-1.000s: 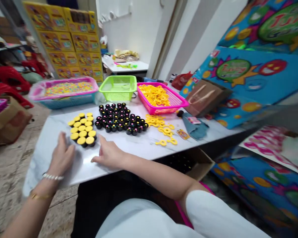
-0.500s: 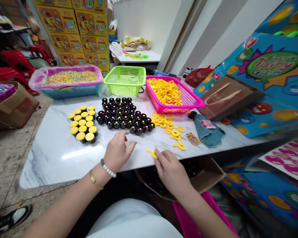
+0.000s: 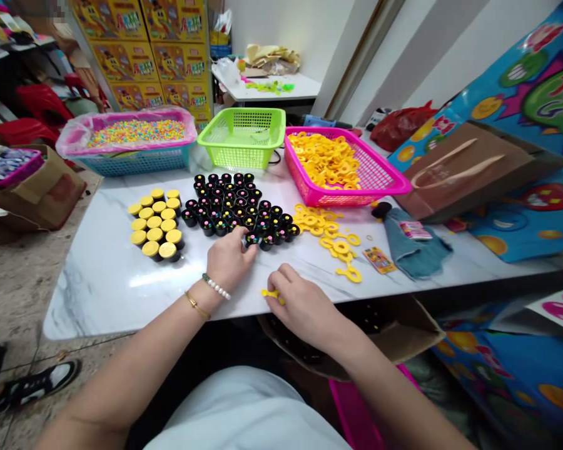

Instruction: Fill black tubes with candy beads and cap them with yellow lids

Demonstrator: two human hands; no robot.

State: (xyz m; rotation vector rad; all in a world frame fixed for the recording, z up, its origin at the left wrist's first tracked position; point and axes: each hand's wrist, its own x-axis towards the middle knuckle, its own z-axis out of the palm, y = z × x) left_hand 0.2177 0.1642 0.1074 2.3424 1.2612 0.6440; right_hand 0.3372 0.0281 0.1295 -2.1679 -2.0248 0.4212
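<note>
My left hand [image 3: 229,259] reaches to the front row of a cluster of small black cups [image 3: 237,209] filled with coloured candy, its fingers closed around one black cup [image 3: 251,239]. My right hand [image 3: 303,305] rests at the marble table's [image 3: 98,287] front edge, pinching a yellow ring-shaped lid [image 3: 269,294]. A group of cups with yellow lids on [image 3: 156,223] stands to the left of the black ones. Loose yellow lids [image 3: 331,234] lie scattered to the right.
A pink basket of yellow lids [image 3: 342,167], an empty green basket [image 3: 244,136] and a blue basket of coloured candy [image 3: 131,140] line the table's back. A brown paper bag [image 3: 469,165] and a blue cloth [image 3: 415,247] lie right. An open cardboard box [image 3: 389,328] sits under the table edge.
My left hand moved from the capped cups to the black cups and closed on one. My right hand picked a yellow lid from the loose pile and drew it toward me.
</note>
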